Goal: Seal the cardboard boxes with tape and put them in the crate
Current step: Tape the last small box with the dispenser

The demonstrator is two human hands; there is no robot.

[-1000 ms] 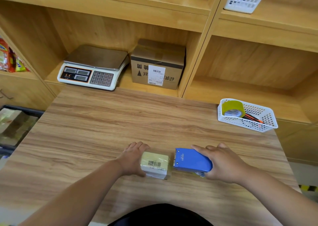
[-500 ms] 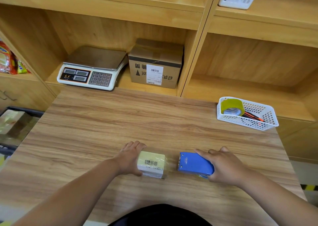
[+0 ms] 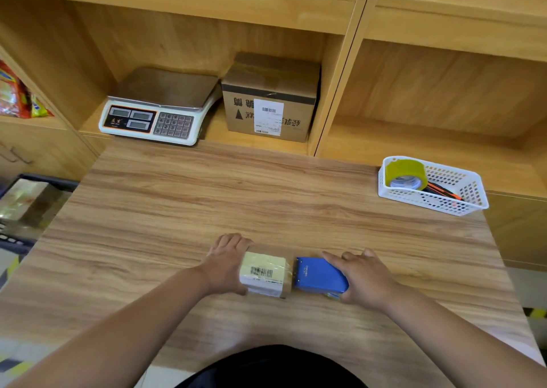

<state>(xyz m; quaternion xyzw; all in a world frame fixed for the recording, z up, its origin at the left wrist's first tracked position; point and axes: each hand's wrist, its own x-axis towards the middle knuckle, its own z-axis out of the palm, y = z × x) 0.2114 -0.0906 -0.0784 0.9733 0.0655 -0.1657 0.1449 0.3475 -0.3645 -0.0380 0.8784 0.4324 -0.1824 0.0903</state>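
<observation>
I see left grip (image 3: 228, 262) clamped on box (image 3: 265, 272) | right grip (image 3: 365, 281) clamped on tape dispenser (image 3: 319, 276) | sealing underway I judge, crate (image 3: 47, 179) step not done

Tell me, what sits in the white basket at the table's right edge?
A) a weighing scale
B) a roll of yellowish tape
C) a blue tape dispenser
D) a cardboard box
B: the roll of tape leans inside the white basket; the blue tape dispenser is in the right hand, the small box in the left hand.
</observation>
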